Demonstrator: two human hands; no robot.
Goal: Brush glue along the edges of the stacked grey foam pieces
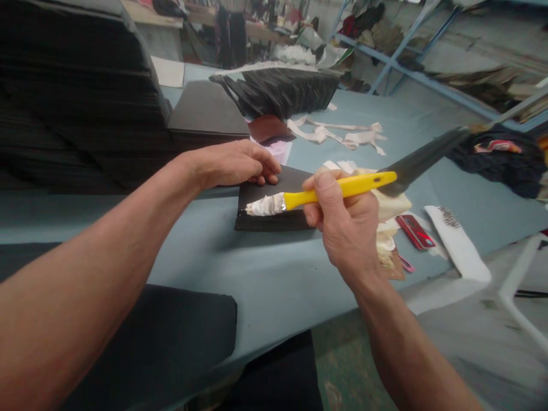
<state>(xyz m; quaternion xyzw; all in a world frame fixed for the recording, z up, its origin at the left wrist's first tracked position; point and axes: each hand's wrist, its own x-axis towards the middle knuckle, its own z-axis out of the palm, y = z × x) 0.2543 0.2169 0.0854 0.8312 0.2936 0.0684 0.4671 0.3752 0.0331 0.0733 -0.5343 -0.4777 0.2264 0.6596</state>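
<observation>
A yellow-handled brush (299, 198) is gripped in my right hand (342, 211), thumb on top of the handle. Its bristle end (266, 205), wrapped or coated in something white, points left over the front edge of a stack of black sheets (278, 221). I cannot tell whether the tip touches the top sheet. My left hand (244, 162) lies over the stack's far left part, its fingers loosely bent and slightly apart, fingertips down at the top sheet. Nothing shows held in it.
Tall black stacks (77, 103) rise at left, beside a lower black stack (209, 108). Fanned black pieces (286, 91) and white strips (338, 134) lie behind. At right are a red case (415, 232), a white strip (458, 242) and a dark tapering piece (428, 160).
</observation>
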